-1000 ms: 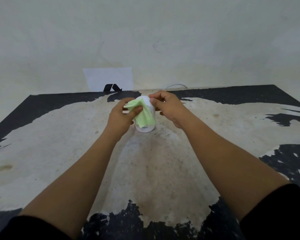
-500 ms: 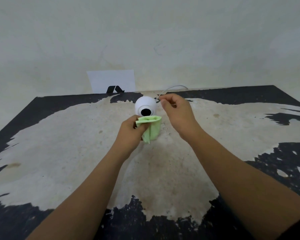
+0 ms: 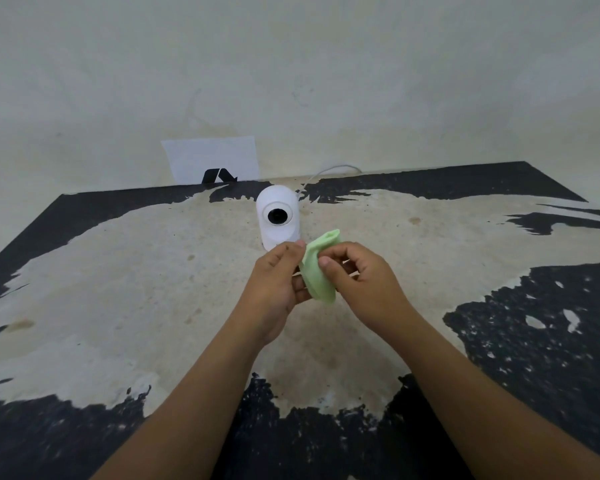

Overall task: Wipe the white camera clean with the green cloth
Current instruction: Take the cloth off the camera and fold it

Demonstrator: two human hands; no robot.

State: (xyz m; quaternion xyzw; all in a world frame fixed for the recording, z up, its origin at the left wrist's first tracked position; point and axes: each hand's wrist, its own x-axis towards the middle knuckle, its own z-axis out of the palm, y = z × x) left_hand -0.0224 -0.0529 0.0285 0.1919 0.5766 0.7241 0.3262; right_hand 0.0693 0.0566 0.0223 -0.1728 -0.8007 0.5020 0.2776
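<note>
Hands, left (image 3: pixel 274 282) and right (image 3: pixel 357 278), both pinch the cloth (image 3: pixel 317 271) just in front of the camera (image 3: pixel 278 216) standing upright on the worktop (image 3: pixel 118 289), seemingly refolding between wipes; next, cloth must return to the camera

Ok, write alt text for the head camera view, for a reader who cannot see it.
Two bare hands, the left hand and right hand, hold a crumpled green cloth between them above a worn black-and-beige table. Just behind them a white camera stands upright, its dark lens facing the viewer, untouched. A white cable trails behind it toward a pale wall.
</note>
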